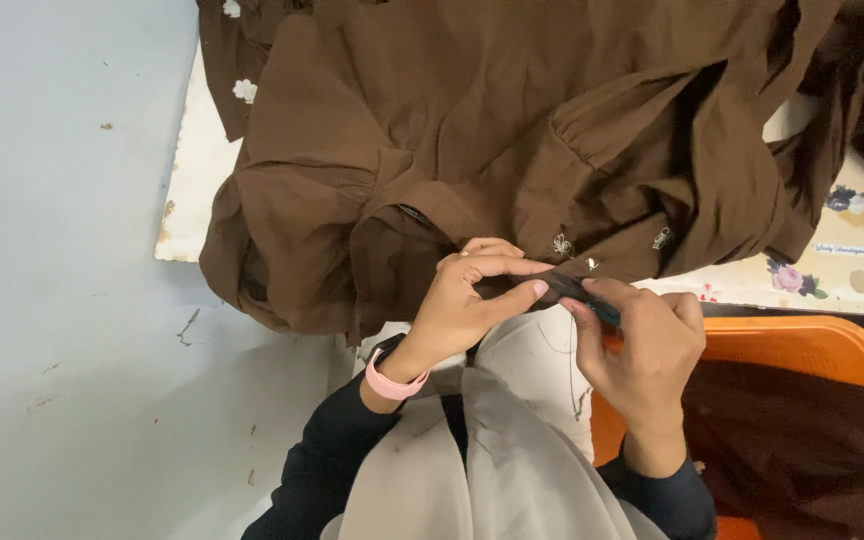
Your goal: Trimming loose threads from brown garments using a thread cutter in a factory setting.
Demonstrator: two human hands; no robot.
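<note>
At frame centre, a dark strip [567,288] of brown cloth [472,130] runs left to right between both hands, pinched at its left end by left hand [472,300], its right end by right hand [642,345], orange tub [812,345] lower right.

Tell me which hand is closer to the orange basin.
Right. The right hand is directly over the rim of the orange basin, overlapping it. The left hand is farther left, pinching the brown garment edge, apart from the basin.
</note>
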